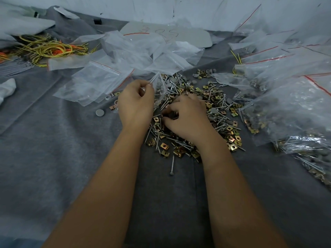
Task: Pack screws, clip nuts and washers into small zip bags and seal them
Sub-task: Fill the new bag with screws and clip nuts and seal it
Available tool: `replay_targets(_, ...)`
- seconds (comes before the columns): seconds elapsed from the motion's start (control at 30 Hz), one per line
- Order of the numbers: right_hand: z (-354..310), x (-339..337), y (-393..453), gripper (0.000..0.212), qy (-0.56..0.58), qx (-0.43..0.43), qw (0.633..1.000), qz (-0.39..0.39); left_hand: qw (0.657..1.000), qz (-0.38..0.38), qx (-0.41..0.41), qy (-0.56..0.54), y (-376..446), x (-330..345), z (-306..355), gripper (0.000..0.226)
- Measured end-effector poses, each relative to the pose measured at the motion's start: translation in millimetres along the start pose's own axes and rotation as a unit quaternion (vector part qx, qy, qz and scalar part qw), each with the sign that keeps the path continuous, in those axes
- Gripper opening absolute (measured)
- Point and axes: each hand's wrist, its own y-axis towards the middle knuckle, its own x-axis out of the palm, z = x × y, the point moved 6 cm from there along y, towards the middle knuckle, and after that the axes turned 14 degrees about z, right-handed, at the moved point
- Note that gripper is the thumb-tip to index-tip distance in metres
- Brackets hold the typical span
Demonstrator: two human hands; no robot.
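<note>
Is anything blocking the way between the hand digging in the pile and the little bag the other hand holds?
Nothing visible does. The right hand rests on the hardware pile, and the small zip bag pinched by the left hand sits right beside it.

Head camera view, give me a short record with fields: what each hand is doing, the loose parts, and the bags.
left hand: pinches a small zip bag at its top edge
right hand: curled over the hardware pile, picking parts
pile: screws, clip nuts, grey washers, loose on grey cloth
empty bags: left of the pile
filled bags: on the right
</note>
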Motion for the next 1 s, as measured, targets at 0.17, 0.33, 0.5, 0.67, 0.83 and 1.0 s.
replay_targets(0.17,-1,-2,1,0.008,0.034,0.020,0.999,0.015,1.000,-0.008,0.007,0.010,0,2,1,0.016)
replay_targets(0.33,2,-9,-1,0.014,0.150,0.052,0.986,0.051,1.000,-0.011,0.012,0.012,1,3,1,0.017)
replay_targets(0.5,11,-15,1,0.024,0.198,0.097,0.970,0.099,1.000,-0.013,0.008,0.013,0,4,1,0.020)
replay_targets(0.67,14,-21,1,0.016,0.212,0.119,0.961,0.131,1.000,-0.017,0.011,0.013,0,5,1,0.017)
replay_targets(0.83,16,-24,2,0.009,0.236,0.132,0.952,0.143,0.999,-0.023,0.020,0.008,-1,6,2,0.014)
replay_targets(1.0,12,-31,1,0.007,0.280,0.124,0.933,0.190,0.996,-0.063,0.050,0.036,-6,10,5,0.016)
